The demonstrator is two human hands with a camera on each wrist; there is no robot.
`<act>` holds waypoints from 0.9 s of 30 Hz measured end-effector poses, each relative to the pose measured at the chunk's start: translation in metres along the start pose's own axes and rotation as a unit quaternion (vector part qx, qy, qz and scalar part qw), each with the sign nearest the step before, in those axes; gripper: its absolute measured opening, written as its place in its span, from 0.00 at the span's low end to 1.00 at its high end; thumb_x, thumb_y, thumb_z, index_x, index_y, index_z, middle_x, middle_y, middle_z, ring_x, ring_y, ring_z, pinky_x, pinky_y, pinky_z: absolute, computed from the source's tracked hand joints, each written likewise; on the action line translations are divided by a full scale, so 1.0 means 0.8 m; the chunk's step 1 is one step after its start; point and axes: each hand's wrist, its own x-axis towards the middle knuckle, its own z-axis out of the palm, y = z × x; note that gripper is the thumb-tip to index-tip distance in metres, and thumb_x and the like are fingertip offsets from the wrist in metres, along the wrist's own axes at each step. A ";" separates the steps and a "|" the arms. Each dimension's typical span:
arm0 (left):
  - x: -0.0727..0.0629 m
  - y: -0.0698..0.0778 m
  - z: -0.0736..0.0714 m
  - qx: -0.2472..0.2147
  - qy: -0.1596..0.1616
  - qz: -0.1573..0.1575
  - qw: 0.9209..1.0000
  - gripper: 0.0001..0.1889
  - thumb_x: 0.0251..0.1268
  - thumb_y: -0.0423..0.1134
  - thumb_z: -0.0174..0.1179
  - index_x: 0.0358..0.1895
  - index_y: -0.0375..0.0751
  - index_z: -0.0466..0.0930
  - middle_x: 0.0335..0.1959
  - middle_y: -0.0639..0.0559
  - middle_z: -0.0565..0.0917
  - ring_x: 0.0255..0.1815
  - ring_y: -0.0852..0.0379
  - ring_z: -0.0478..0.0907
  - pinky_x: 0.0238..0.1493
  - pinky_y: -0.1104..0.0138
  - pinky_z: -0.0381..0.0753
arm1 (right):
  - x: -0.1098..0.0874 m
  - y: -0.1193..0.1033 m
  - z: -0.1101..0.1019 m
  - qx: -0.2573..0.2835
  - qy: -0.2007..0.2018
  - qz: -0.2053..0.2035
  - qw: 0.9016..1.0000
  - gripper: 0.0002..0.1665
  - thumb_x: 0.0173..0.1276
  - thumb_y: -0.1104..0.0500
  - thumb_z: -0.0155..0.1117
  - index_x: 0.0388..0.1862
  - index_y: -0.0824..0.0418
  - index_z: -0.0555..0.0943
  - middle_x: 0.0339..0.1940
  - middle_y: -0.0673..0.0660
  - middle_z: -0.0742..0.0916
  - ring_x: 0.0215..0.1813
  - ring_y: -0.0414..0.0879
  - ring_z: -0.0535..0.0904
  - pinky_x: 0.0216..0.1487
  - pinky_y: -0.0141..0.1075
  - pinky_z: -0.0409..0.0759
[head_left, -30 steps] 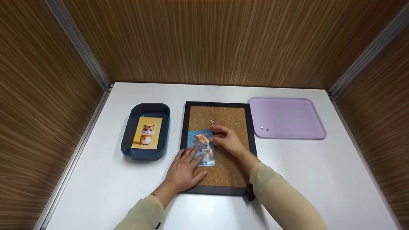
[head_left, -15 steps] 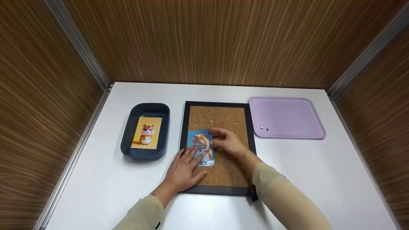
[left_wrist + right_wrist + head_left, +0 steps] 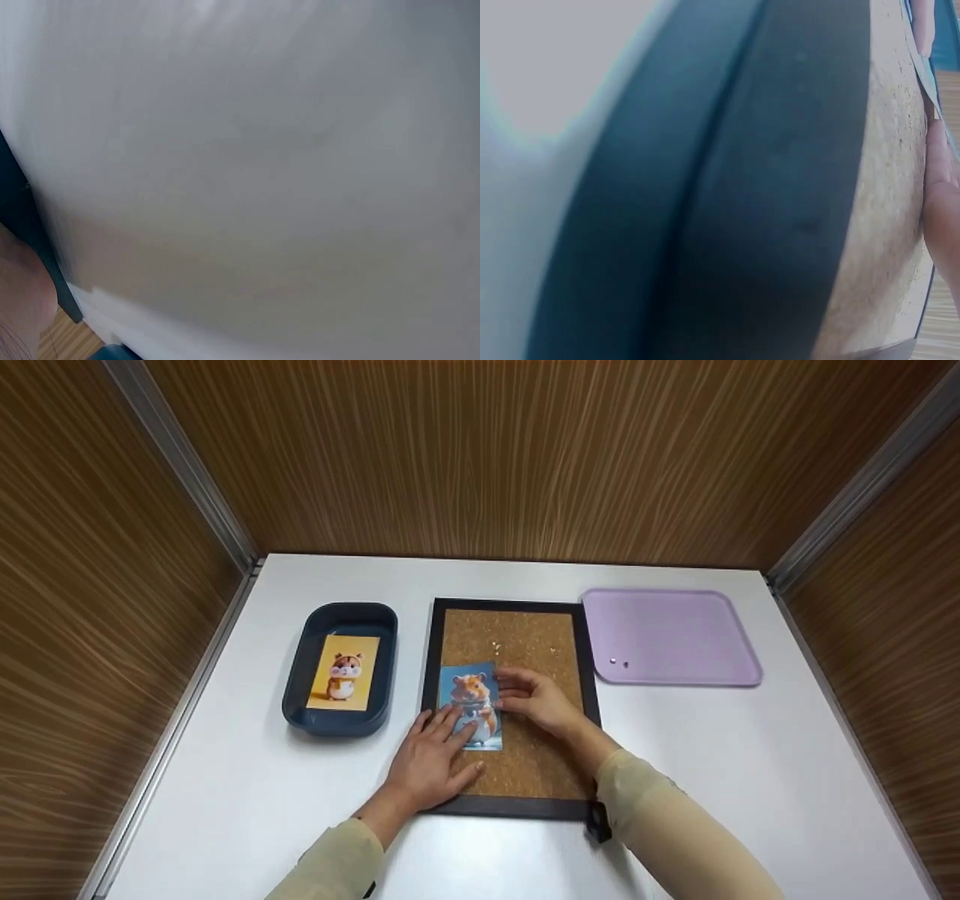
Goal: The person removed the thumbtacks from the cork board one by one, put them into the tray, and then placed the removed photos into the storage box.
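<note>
A blue picture card [image 3: 472, 679] printed with a hamster lies on the left half of a black-framed cork board [image 3: 536, 765]. My left hand [image 3: 429, 761] rests flat with spread fingers over the card's lower left part and the board's frame. At the card's right edge is my right hand [image 3: 541, 701], its fairly straight fingers and thumb touching that edge. In the right wrist view the card [image 3: 924, 71] is seen edge-on, slightly off the cork, with my right hand [image 3: 941, 202] beside it. Little metallic pins [image 3: 496, 648] sit above the card on the cork.
A dark blue container [image 3: 296, 682] at the left holds a yellow hamster card [image 3: 343, 675]. The lilac tray [image 3: 675, 634] touches the board's upper right side and bears two tiny metallic pieces [image 3: 613, 661]. Wood-grain panels [image 3: 480, 457] enclose the white table [image 3: 225, 780].
My right hand has slid slightly down along the card's right edge, its fingers drawing closer together. My left hand has stayed in place on the card.
</note>
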 end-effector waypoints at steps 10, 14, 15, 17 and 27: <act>0.000 -0.001 0.001 -0.001 0.008 0.004 1.000 0.39 0.78 0.73 0.43 0.82 0.55 0.69 0.83 0.47 0.64 0.85 0.47 0.57 0.84 0.47 0.50 | -0.007 0.005 0.002 0.003 -0.014 -0.012 1.000 0.35 0.71 0.74 0.69 0.75 0.74 0.71 0.64 0.74 0.82 0.65 0.66 0.81 0.61 0.37 0.84; -0.001 -0.001 0.001 -0.001 0.001 0.001 1.000 0.39 0.78 0.73 0.42 0.82 0.56 0.67 0.84 0.47 0.63 0.85 0.48 0.56 0.84 0.47 0.48 | -0.010 0.007 0.002 -0.010 -0.024 -0.016 1.000 0.37 0.70 0.74 0.69 0.76 0.74 0.70 0.63 0.74 0.82 0.65 0.67 0.81 0.60 0.35 0.83; -0.001 0.000 0.001 -0.002 0.001 0.001 1.000 0.39 0.78 0.73 0.42 0.82 0.55 0.68 0.84 0.47 0.63 0.85 0.48 0.56 0.84 0.47 0.48 | -0.010 0.007 0.002 -0.016 -0.025 -0.017 0.999 0.37 0.70 0.74 0.69 0.77 0.74 0.70 0.63 0.74 0.82 0.65 0.66 0.81 0.59 0.34 0.83; -0.001 0.000 0.001 -0.004 0.002 0.002 1.000 0.40 0.78 0.73 0.43 0.82 0.55 0.68 0.84 0.47 0.63 0.85 0.48 0.56 0.84 0.47 0.48 | -0.011 0.008 0.002 -0.026 -0.025 -0.017 0.999 0.37 0.70 0.73 0.70 0.77 0.73 0.70 0.63 0.73 0.83 0.64 0.65 0.81 0.59 0.34 0.83; -0.001 0.001 -0.001 -0.001 0.001 0.003 1.000 0.40 0.78 0.73 0.42 0.82 0.54 0.68 0.84 0.46 0.64 0.85 0.47 0.56 0.84 0.47 0.48 | -0.014 0.011 0.006 -0.043 -0.011 -0.029 0.999 0.35 0.70 0.73 0.70 0.74 0.74 0.72 0.61 0.72 0.84 0.63 0.64 0.82 0.58 0.34 0.83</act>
